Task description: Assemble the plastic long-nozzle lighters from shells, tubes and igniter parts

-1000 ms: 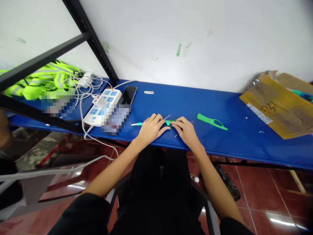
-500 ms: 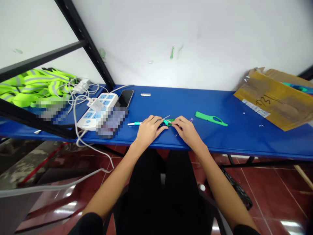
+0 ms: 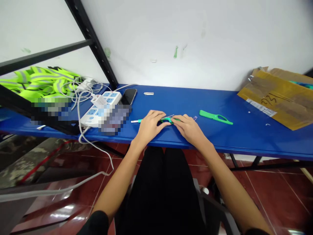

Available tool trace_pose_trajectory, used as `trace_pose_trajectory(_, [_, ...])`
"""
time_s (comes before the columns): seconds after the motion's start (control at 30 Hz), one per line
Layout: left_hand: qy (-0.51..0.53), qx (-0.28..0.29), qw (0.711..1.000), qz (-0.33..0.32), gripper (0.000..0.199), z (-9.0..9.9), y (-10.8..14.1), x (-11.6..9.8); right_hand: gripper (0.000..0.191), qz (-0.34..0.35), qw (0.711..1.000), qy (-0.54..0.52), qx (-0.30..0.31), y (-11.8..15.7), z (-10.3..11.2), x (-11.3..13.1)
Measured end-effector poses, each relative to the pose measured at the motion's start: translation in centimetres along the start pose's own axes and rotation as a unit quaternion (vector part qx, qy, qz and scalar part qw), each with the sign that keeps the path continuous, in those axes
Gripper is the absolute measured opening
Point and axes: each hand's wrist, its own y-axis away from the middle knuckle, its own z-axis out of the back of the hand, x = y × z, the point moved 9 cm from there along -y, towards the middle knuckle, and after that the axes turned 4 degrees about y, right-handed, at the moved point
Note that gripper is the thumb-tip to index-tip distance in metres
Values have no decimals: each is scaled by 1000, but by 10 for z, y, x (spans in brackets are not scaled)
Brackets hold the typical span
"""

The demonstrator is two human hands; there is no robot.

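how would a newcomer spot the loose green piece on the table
Find the cardboard box on the right of the blue table. Left of it lies a long green piece with an oval opening near its right end. Unlike the partly covered green item further left, it is fully visible.

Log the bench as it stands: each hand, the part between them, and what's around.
Left hand: at the left side of a small green part, grip partly hidden
Right hand: at its right side, grip partly hidden
Loose piece: green handle-shaped piece, right of the hands, untouched
Left side: white power strip, dark phone beside it
Far right: cardboard box
Surface: blue table
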Motion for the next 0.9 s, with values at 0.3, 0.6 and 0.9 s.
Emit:
trace_pose_trajectory(0.3, [-30, 45, 998, 31, 26, 15, 18, 33, 41, 11, 1000, 14, -7, -1, 3, 4])
trace_pose_trajectory(0.6, [-16, 60, 998, -4, 27, 3, 11, 24, 41, 8, 1000, -3, -13, -1, -2, 0])
trace_pose_trajectory(0.9, [60, 71, 996, 8, 25, -1, 14, 30, 40, -5, 999, -46, -30, -1, -3, -5])
